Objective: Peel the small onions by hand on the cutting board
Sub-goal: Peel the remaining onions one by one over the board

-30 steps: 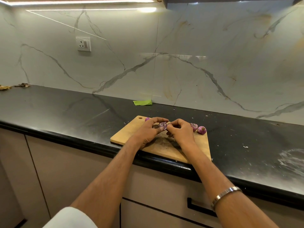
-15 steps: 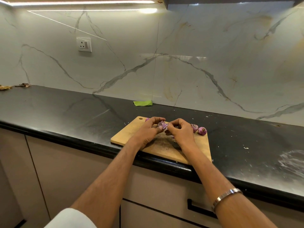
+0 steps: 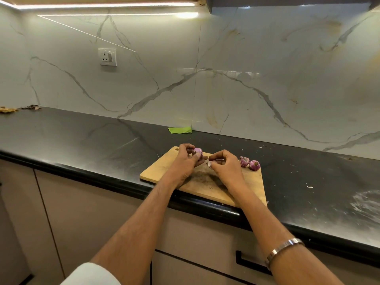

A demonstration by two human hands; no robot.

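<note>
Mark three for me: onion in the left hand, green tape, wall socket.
onion in the left hand (image 3: 198, 151): head view, on its exposed pale purple top.
green tape (image 3: 180, 130): head view, middle of the strip, at the backsplash foot.
wall socket (image 3: 107, 57): head view, centre of its white plate.

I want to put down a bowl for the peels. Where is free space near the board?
The dark counter left of the cutting board is bare up to the wall. The strip behind the board, near the green scrap, is narrow. The board's far right corner holds two onions.
</note>
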